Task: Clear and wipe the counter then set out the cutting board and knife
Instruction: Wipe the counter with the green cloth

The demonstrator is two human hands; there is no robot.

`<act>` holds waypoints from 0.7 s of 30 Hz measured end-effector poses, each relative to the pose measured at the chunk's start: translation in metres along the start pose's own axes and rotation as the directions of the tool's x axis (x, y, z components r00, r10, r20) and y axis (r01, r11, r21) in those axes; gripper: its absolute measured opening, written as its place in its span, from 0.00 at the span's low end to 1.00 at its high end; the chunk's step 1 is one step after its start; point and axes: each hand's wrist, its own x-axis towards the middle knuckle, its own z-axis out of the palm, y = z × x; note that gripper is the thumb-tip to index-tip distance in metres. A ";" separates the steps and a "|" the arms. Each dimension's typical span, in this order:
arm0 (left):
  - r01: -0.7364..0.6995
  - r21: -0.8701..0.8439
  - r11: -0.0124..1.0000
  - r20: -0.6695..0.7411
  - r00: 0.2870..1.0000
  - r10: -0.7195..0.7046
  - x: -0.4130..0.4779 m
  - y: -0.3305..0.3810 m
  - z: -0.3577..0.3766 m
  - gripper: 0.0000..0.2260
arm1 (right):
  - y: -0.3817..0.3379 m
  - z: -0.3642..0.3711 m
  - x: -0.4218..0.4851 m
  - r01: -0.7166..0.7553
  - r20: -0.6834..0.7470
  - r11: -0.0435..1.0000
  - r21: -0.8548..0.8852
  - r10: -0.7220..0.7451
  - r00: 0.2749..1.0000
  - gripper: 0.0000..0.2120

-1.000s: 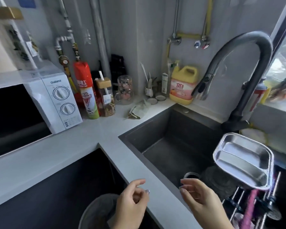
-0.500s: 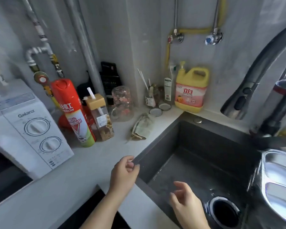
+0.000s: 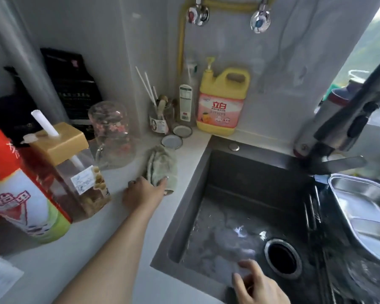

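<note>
A crumpled pale green cloth (image 3: 162, 165) lies on the light grey counter (image 3: 110, 244) beside the sink's left rim. My left hand (image 3: 142, 193) is stretched out to it, fingertips on the cloth's near edge, fingers spread and not closed around it. My right hand (image 3: 256, 284) hangs over the near part of the dark sink (image 3: 246, 178), fingers loosely apart and holding nothing. No cutting board or knife is visible.
Along the wall stand a red spray can (image 3: 20, 194), a clear container with a tan lid (image 3: 75, 167), a glass mug (image 3: 112, 137), a jar of utensils (image 3: 160, 119), two small lids (image 3: 176, 137) and a yellow detergent jug (image 3: 222, 102). A faucet (image 3: 347, 119) and steel tray (image 3: 364, 209) are at right.
My left hand has reached forward from the sink's corner to the green cloth. The view has moved closer to the back corner. My right hand stays low over the sink.
</note>
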 end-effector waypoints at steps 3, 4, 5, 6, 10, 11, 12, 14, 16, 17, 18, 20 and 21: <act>-0.025 -0.053 0.998 0.012 1.000 0.026 0.014 0.005 0.008 0.28 | -0.002 -0.011 -0.002 -0.037 0.053 0.994 -0.104 0.042 0.998 0.08; -0.042 -0.123 0.991 0.016 0.999 0.044 0.016 0.005 0.009 0.25 | -0.005 -0.011 -0.001 -0.049 0.074 0.997 -0.060 0.053 0.996 0.08; -0.061 -0.213 0.975 0.016 0.998 0.066 0.015 0.004 0.008 0.21 | -0.005 -0.012 -0.001 -0.080 0.066 0.996 -0.037 0.083 0.994 0.07; -0.081 -0.309 0.948 0.011 0.996 0.089 0.011 0.003 0.006 0.17 | -0.010 -0.014 -0.001 -0.084 0.083 0.996 -0.042 0.087 0.993 0.07; -0.195 -0.552 0.811 -0.035 0.977 0.211 -0.025 0.013 -0.011 0.06 | -0.007 -0.014 0.000 -0.120 0.140 0.993 0.009 0.117 0.983 0.10; -0.214 -0.612 0.761 -0.036 0.969 0.243 -0.040 0.018 -0.016 0.07 | -0.007 -0.015 -0.002 -0.109 0.159 0.994 0.007 0.107 0.981 0.11; -0.225 -0.670 0.708 -0.035 0.962 0.273 -0.058 0.022 -0.021 0.09 | -0.006 -0.018 -0.004 -0.106 0.166 0.994 0.033 0.099 0.981 0.10; -0.254 -0.736 0.628 -0.029 0.938 0.345 -0.102 0.028 -0.027 0.10 | -0.003 -0.025 -0.006 -0.154 0.130 0.964 0.216 0.128 0.983 0.07; -0.261 -0.768 0.584 0.032 0.896 0.443 -0.150 0.033 -0.027 0.08 | -0.003 -0.046 -0.010 -0.247 0.149 0.793 0.558 0.197 0.969 0.11; -0.252 -0.788 0.562 0.070 0.870 0.489 -0.176 0.036 -0.026 0.06 | -0.003 -0.062 -0.012 -0.315 0.213 0.641 0.699 0.234 0.949 0.15; -0.240 -0.807 0.539 0.105 0.840 0.532 -0.202 0.039 -0.026 0.05 | 0.001 -0.078 -0.015 -0.388 0.312 0.478 0.788 0.233 0.921 0.18; -0.226 -0.838 0.498 0.163 0.766 0.622 -0.254 0.048 -0.024 0.04 | 0.020 -0.114 -0.026 -0.468 0.446 0.219 0.856 0.143 0.883 0.24; -0.217 -0.853 0.475 0.187 0.724 0.664 -0.280 0.053 -0.024 0.04 | 0.034 -0.132 -0.034 -0.481 0.471 0.145 0.865 0.097 0.877 0.26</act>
